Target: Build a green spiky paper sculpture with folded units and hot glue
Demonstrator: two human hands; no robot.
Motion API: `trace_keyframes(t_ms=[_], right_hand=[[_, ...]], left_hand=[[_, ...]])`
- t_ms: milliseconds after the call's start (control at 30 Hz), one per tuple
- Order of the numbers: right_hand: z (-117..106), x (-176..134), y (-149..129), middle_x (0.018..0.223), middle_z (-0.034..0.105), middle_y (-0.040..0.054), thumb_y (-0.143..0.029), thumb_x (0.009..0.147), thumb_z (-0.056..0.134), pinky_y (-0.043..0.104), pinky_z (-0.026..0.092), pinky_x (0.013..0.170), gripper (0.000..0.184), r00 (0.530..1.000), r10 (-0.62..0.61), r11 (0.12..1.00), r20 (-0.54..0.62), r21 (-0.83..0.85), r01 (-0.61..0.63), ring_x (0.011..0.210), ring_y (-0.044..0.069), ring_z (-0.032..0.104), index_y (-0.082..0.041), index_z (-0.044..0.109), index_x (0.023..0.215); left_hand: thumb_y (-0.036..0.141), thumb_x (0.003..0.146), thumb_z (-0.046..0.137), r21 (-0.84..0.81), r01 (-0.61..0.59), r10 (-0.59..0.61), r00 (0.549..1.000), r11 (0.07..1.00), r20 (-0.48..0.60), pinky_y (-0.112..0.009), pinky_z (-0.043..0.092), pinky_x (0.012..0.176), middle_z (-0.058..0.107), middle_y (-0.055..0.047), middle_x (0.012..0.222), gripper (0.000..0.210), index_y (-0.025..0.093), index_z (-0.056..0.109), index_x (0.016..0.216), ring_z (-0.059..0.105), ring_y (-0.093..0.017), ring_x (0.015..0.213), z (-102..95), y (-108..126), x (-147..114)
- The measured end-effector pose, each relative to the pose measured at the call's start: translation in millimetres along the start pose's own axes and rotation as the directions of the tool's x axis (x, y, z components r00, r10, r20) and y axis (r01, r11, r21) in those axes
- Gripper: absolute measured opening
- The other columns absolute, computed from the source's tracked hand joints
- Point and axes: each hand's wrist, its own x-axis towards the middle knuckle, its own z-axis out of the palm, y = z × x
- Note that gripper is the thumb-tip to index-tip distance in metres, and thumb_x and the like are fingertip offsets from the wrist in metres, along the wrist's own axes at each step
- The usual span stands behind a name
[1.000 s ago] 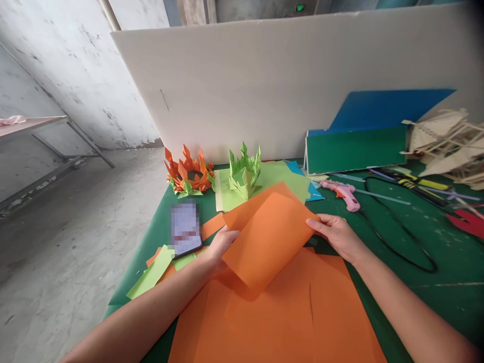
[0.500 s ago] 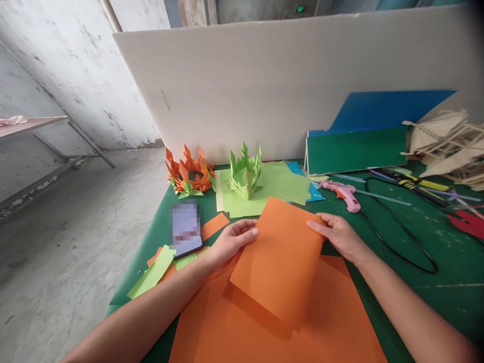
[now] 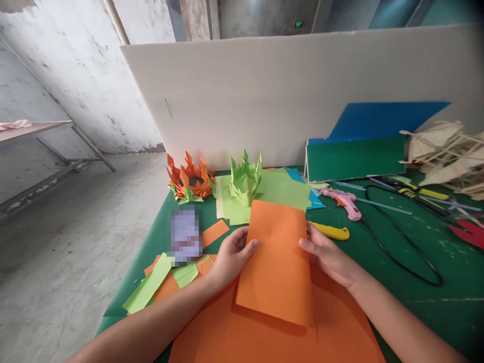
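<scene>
A folded sheet of orange paper (image 3: 278,267) is held up between my hands, tilted toward me. My left hand (image 3: 236,252) grips its left edge, thumb on the front and fingers behind. My right hand (image 3: 321,252) pinches the right edge the same way. Beneath it, larger orange paper (image 3: 212,333) lies on the green tabletop (image 3: 427,322). Just past my right hand is a yellow-handled tool (image 3: 333,232), its other end hidden behind the hand and paper. Beyond the folded sheet a light-green folded-paper crown (image 3: 245,184) stands on green paper sheets (image 3: 287,189).
An orange folded-paper crown (image 3: 189,181) stands at the back left, behind a phone (image 3: 186,234) with a blurred screen. Green and orange paper scraps (image 3: 149,282) lie at left. A pink glue gun (image 3: 344,201) trails a black cord at right. A white board (image 3: 234,101) rises behind.
The folded orange paper has turned more upright and moved slightly left, with both hands still gripping it. My right hand has come lower and nearer the left, and the yellow-handled tool now shows.
</scene>
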Motion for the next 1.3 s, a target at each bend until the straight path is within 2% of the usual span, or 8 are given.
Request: trace_keyframes(t_ms=[100, 333, 433, 533, 733, 1067, 1300], right_hand=[[10, -3, 0, 0.14, 0.055, 0.0061, -0.035, 0.072, 0.08, 0.046, 0.05, 0.098, 0.083, 1.0, 0.024, 0.999, -0.014, -0.026, -0.025, 0.125, 0.031, 0.054, -0.035, 0.035, 0.142], [12, -1, -1, 0.139, 0.056, 0.0063, -0.031, 0.072, 0.08, 0.047, 0.052, 0.096, 0.091, 0.999, 0.037, 0.999, -0.035, -0.029, -0.038, 0.122, 0.032, 0.056, -0.036, 0.029, 0.147], [13, 0, -2, 0.141, 0.055, 0.0052, -0.03, 0.072, 0.08, 0.046, 0.053, 0.097, 0.091, 0.999, 0.03, 0.999, -0.043, -0.015, -0.031, 0.122, 0.032, 0.057, -0.037, 0.028, 0.147], [13, 1, -3, 0.139, 0.056, 0.0054, -0.03, 0.071, 0.081, 0.046, 0.053, 0.095, 0.094, 0.997, 0.043, 0.999, -0.063, -0.012, -0.044, 0.119, 0.032, 0.059, -0.037, 0.026, 0.147], [13, 3, -3, 0.137, 0.058, 0.0066, -0.031, 0.071, 0.081, 0.046, 0.054, 0.094, 0.095, 0.997, 0.044, 0.999, -0.064, -0.028, -0.046, 0.117, 0.032, 0.061, -0.036, 0.026, 0.148], [14, 3, -4, 0.138, 0.057, 0.0078, -0.027, 0.073, 0.08, 0.045, 0.054, 0.093, 0.096, 0.998, 0.037, 0.999, -0.045, 0.0, -0.037, 0.117, 0.032, 0.06, -0.033, 0.021, 0.149], [13, 1, -4, 0.141, 0.054, 0.0073, -0.026, 0.074, 0.079, 0.045, 0.054, 0.095, 0.096, 0.999, 0.026, 1.0, -0.032, 0.007, -0.025, 0.12, 0.031, 0.058, -0.034, 0.021, 0.15]], left_hand=[[0.043, 0.083, 0.067, 0.043, -0.024, 0.023, 1.0, 0.999, 0.006, -0.041, 0.052, 0.096, 0.066, -0.009, 0.123, 0.039, 0.022, 0.064, 0.115, 0.064, -0.028, 0.11, 0.5, -1, -1], [0.041, 0.086, 0.063, 0.105, -0.035, 0.032, 0.999, 0.994, 0.024, -0.041, 0.055, 0.09, 0.065, -0.007, 0.124, 0.039, 0.024, 0.061, 0.121, 0.066, -0.027, 0.103, -1.6, 2, 0], [0.039, 0.088, 0.061, 0.126, -0.056, 0.053, 0.998, 0.99, 0.034, -0.04, 0.053, 0.094, 0.064, -0.007, 0.126, 0.039, 0.025, 0.059, 0.124, 0.064, -0.026, 0.106, -2.1, 4, 1], [0.037, 0.088, 0.062, 0.118, -0.091, 0.087, 0.996, 0.989, 0.037, -0.038, 0.051, 0.097, 0.064, -0.007, 0.126, 0.038, 0.025, 0.06, 0.124, 0.061, -0.026, 0.112, -2.0, 4, 4], [0.036, 0.087, 0.063, 0.095, -0.104, 0.1, 0.994, 0.99, 0.049, -0.035, 0.051, 0.097, 0.065, -0.007, 0.125, 0.039, 0.024, 0.06, 0.124, 0.062, -0.024, 0.111, -3.0, 5, 5], [0.038, 0.087, 0.063, 0.08, -0.122, 0.117, 0.991, 0.989, 0.065, -0.041, 0.051, 0.098, 0.062, -0.01, 0.13, 0.043, 0.02, 0.059, 0.126, 0.06, -0.028, 0.117, -5.8, 3, 4], [0.036, 0.088, 0.062, 0.099, -0.125, 0.12, 0.991, 0.987, 0.057, -0.04, 0.05, 0.1, 0.063, -0.01, 0.129, 0.041, 0.02, 0.059, 0.126, 0.061, -0.026, 0.115, -4.3, 5, 3]])
